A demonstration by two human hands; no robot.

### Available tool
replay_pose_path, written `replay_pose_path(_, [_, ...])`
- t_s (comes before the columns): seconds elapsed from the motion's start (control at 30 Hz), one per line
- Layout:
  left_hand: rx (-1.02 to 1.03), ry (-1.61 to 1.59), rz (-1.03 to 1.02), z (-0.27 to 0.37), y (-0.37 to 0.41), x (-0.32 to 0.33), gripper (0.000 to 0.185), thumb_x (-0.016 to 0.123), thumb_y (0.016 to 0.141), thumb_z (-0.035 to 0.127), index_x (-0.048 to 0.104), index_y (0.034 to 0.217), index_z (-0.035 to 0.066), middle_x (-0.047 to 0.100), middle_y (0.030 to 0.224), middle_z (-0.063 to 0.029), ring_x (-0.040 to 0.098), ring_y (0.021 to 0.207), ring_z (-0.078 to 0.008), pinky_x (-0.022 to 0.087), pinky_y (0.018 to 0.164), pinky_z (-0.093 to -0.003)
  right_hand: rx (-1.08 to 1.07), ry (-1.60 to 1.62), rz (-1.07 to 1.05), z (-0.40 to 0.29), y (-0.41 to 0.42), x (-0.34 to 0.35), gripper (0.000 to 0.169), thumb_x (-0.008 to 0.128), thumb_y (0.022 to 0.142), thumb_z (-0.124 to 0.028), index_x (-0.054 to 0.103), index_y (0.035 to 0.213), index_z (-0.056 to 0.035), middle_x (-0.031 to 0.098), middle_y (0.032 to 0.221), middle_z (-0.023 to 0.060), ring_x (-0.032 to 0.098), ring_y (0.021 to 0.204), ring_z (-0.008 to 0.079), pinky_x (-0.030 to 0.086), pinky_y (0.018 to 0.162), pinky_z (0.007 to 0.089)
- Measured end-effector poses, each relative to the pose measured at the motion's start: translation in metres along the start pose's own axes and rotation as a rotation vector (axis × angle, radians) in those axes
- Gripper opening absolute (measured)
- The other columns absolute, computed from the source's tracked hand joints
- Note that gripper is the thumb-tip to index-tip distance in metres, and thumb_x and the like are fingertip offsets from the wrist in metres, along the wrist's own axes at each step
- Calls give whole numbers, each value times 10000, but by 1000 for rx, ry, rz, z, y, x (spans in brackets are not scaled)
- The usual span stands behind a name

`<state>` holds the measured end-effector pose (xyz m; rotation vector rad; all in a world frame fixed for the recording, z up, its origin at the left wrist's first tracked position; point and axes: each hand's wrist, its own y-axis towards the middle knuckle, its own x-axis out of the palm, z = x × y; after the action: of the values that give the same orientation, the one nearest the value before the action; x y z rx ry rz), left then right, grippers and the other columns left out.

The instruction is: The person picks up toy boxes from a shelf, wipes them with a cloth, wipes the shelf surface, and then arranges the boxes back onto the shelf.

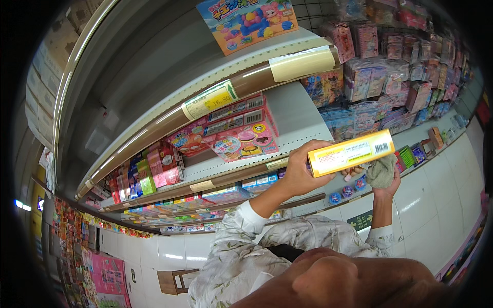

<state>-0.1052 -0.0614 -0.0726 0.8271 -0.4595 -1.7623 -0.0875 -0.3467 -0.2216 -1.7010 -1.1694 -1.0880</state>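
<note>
My left hand [301, 169] grips one end of a yellow cardboard box [334, 154], whose narrow printed side with a barcode faces up. A crumpled grey-green cloth [379, 174] is held in my right hand [389, 188], just below the far end of the box. Part of the right hand is hidden by the box and the cloth. Left of the box, pink toy boxes [246, 142] stand on a white perforated shelf [296, 109]. Bare shelf surface lies between them and my left hand.
Above, a larger illustrated toy box [250, 23] sits on the upper shelf, over a brown price rail [154, 127]. Packaged stationery [369, 81] hangs at right. Round blue-purple containers [347, 191] stand low down. A wooden stool [175, 282] stands on the tiled floor [420, 208].
</note>
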Motion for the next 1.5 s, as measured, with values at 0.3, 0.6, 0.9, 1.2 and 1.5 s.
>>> replay_pose_path(0.3, [122, -93, 97, 87, 56, -75, 693, 792, 572, 60, 488, 1189, -27, 599, 1099, -121, 599, 1020, -197, 479, 908, -330, 26, 53, 64, 5, -19, -38, 495, 373, 886, -247, 466, 1287, 27, 523, 1289, 182, 500, 1199, 343, 399, 1017, 472])
replay_pose_path(0.6, [-56, -357, 376, 122, 117, -123, 463, 624, 743, 131, 507, 1159, -37, 610, 981, -101, 610, 915, -182, 522, 828, -346, 53, 94, 33, 14, -2, -84, 501, 377, 868, -246, 480, 1274, 29, 544, 1263, 179, 519, 1174, 344, 409, 1006, 475])
replay_pose_path(0.9, [-46, -485, 348, 114, 184, -189, 209, 628, 816, 113, 589, 957, -37, 660, 983, -162, 665, 875, -249, 555, 809, -385, 131, 76, 108, 21, -9, -96, 527, 369, 830, -233, 488, 1261, 46, 549, 1251, 201, 525, 1165, 361, 417, 1000, 492])
replay_pose_path(1.2, [-41, -422, 293, 110, 224, -220, 221, 661, 797, 132, 626, 964, -8, 666, 971, -119, 652, 898, -223, 529, 845, -362, 136, 59, 96, 28, -3, -102, 500, 374, 832, -220, 522, 1224, 51, 581, 1199, 199, 559, 1122, 356, 447, 970, 484])
replay_pose_path(1.5, [-154, -276, 310, 75, 226, -229, 235, 688, 783, 161, 646, 979, 38, 674, 975, -96, 647, 896, -218, 521, 838, -370, 206, 67, -79, 26, -18, -94, 494, 397, 836, -212, 508, 1249, 37, 575, 1221, 183, 549, 1136, 351, 432, 983, 494])
